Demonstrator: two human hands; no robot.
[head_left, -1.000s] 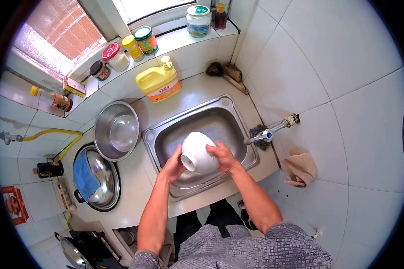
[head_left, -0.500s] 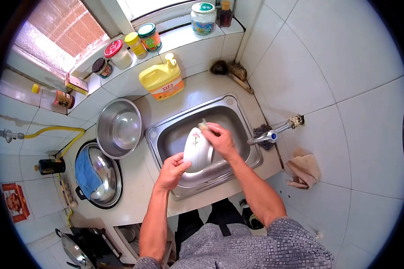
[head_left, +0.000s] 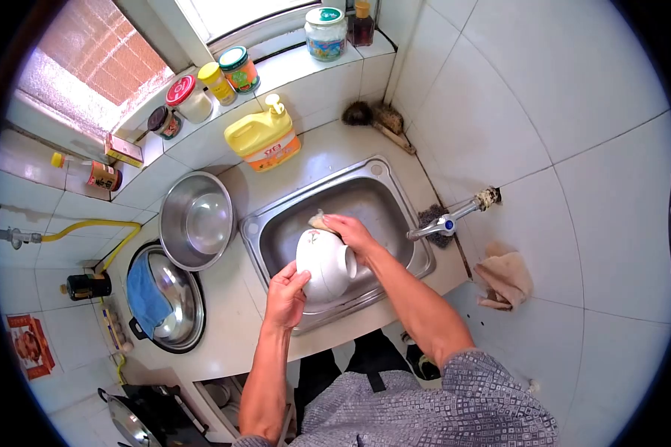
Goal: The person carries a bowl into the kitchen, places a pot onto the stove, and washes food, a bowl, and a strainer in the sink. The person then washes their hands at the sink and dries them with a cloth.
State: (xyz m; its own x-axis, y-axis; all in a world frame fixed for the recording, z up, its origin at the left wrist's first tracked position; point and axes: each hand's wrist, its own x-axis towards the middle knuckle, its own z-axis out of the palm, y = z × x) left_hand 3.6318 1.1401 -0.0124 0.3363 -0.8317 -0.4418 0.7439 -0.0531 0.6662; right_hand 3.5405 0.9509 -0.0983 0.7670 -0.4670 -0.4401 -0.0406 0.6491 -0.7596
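A white bowl [head_left: 322,270] with a flower print is tilted on its side over the steel sink [head_left: 276,223], its foot ring facing right. My left hand [head_left: 287,292] grips the bowl's left edge, thumb on the outer wall. In my right hand [head_left: 353,237] a pale cloth [head_left: 319,220] is pinched, and it touches the bowl's upper rim. Some of the right fingers are hidden behind the bowl. The faucet [head_left: 443,225] juts from the right wall over the sink's edge.
Left of the sink stands a steel basin [head_left: 196,221], near a lidded pan [head_left: 190,313] with a blue cloth [head_left: 147,289]. A yellow detergent jug [head_left: 263,138] and a brush [head_left: 388,123] are behind the sink. Several jars line the sill. A rag [head_left: 503,277] hangs at right.
The bowl has turned so that more of its outer wall and its foot ring show. My right hand with the cloth has shifted left and slightly down along the rim.
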